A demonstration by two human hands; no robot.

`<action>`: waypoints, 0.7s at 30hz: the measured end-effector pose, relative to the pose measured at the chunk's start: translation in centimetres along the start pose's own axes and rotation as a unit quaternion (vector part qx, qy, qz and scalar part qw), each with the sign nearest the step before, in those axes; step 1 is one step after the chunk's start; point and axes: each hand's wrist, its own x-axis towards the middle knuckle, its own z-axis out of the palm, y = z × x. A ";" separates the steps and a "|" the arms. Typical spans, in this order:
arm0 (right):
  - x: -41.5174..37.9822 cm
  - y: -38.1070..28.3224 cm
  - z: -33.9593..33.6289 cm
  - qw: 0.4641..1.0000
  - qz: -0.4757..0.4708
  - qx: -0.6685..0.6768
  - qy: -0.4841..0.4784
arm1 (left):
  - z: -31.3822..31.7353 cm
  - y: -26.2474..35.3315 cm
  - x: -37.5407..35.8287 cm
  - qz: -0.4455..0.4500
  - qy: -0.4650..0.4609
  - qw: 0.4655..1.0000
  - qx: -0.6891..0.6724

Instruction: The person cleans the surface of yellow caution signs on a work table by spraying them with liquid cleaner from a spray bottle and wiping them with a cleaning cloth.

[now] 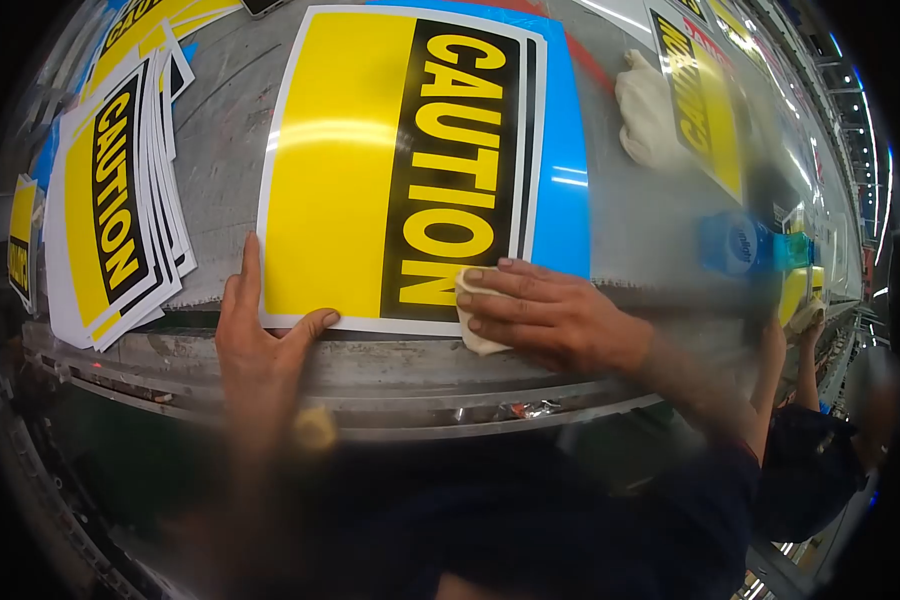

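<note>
A large yellow and black CAUTION sign (340, 200) lies sideways before me on the grey worktable, on top of a blue sheet (562, 180) that shows along its right side. My left hand (265, 330) rests at the sign's near left corner, thumb and forefinger spread along its edges. In my right hand (560, 318) is a folded cream cloth (482, 342), pressed against the sign's near edge by the last letter. Part of the cloth is hidden under my fingers.
At left lies a fanned stack of smaller CAUTION signs (80, 230). A crumpled cream cloth (652, 112), more signs (705, 120) and a blue bottle (738, 245) are at right. Another person's hands (805, 322) work at far right. A metal rail (390, 385) runs along the near edge.
</note>
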 end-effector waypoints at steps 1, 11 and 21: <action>-0.1 0.1 -0.5 1.000 0.001 0.002 -0.009 | 0.0 0.0 0.0 0.000 0.000 1.000 -0.006; 2.3 -0.3 -0.7 0.995 0.006 0.012 0.096 | 0.1 0.1 0.0 0.002 0.005 1.000 0.005; 1.6 1.4 -6.4 0.996 0.079 0.028 0.040 | 0.1 -0.3 0.1 0.017 0.012 1.000 -0.006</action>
